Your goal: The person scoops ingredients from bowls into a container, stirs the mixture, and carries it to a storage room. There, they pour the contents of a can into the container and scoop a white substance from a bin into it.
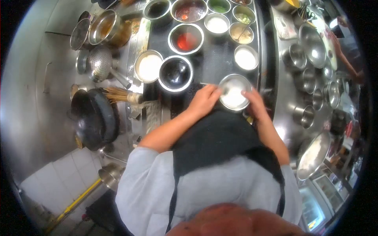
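A round metal bowl (235, 93) with white contents is between my hands at the front edge of the dark counter. My left hand (205, 99) is closed at the bowl's left rim, and a thin light stick-like thing shows just above its fingers. Against the right rim, my right hand (256, 104) has its fingers wrapped round the side of the bowl. A metal bowl of dark liquid (175, 73) stands to the left, beside a bowl of white contents (149, 67). Another white-filled bowl (246, 58) sits above the held one.
More bowls line the counter's back, one with red liquid (186, 39). At left are a perforated ladle (99, 63), a bamboo brush (120, 95) and a black wok (92, 120). Metal bowls (312, 45) cover the right-hand counter; another person's arm (344, 57) shows at far right.
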Demonstrator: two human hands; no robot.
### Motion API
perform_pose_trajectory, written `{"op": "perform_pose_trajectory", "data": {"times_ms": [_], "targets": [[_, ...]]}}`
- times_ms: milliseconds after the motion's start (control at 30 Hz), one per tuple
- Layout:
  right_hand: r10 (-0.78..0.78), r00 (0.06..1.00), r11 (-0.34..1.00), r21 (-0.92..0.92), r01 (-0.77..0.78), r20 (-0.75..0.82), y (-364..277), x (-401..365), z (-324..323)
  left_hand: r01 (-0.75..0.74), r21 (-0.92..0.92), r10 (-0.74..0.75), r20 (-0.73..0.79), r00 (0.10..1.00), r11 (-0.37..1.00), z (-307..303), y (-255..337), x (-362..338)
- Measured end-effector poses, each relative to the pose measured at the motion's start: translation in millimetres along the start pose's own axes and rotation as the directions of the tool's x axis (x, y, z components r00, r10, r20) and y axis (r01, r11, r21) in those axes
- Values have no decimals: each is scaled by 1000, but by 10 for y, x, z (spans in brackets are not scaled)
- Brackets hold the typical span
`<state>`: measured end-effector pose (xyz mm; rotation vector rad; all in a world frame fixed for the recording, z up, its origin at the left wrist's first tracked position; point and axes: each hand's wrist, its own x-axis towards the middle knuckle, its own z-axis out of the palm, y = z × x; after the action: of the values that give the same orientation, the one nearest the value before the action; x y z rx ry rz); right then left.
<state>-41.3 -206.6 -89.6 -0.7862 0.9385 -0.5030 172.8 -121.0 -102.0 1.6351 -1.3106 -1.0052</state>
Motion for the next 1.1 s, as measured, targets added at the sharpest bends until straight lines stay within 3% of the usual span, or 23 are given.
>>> {"op": "perform_pose_trajectory", "data": {"times_ms": [33,67,100,200,267,400,567,667,700,767,833,867,933,967,1000,1067,1100], "targets": [[23,999,998,60,-21,-35,76,5,-56,0,-6,0,-3,1000,1000,-57,-86,-110],[50,996,992,123,-42,-68,112,5,-98,311,-300,-327,-5,945,902,-123,-218,-271],[52,996,992,120,-44,-69,106,9,-112,546,-551,-605,90,791,631,-204,-385,-426],[117,984,976,201,-88,-135,140,2,-161,333,-824,-717,-121,686,458,-494,-976,-716],[65,994,985,163,-51,-83,197,39,-207,145,-932,-572,-77,817,331,-603,-1476,-776],[62,994,989,137,-50,-90,102,-19,-80,53,-970,-552,-91,829,239,-574,-1573,-651],[90,980,993,86,-76,-175,86,-62,23,25,-964,-515,-119,849,264,-583,-1531,-573],[44,986,995,95,-29,-163,63,-110,52,44,-924,-452,-144,881,379,-621,-1472,-669],[30,985,995,96,-14,-170,94,-115,13,62,-962,-629,-124,768,266,-594,-1337,-725],[8,983,993,116,14,-184,163,-138,-19,249,-850,-575,-76,815,465,-622,-1167,-937],[-51,986,978,190,80,-156,255,-117,-128,385,-622,-490,2,872,682,-654,-928,-903],[-78,968,970,205,129,-239,58,-220,79,366,-615,-451,19,892,699,-683,-728,-730],[6,961,978,201,52,-275,-121,-370,239,206,-440,-135,187,973,874,-697,-295,-518],[-15,958,976,206,77,-288,-108,-346,269,124,-521,-7,221,975,845,-631,-149,-355],[-49,966,983,158,92,-255,-61,-303,277,140,-650,37,250,967,747,-528,0,-209],[-80,966,985,128,114,-247,-41,-280,404,259,-551,-109,291,951,793,-370,358,6],[-147,962,973,143,183,-232,-102,-285,523,213,-595,-75,248,966,775,-256,419,135]]}}
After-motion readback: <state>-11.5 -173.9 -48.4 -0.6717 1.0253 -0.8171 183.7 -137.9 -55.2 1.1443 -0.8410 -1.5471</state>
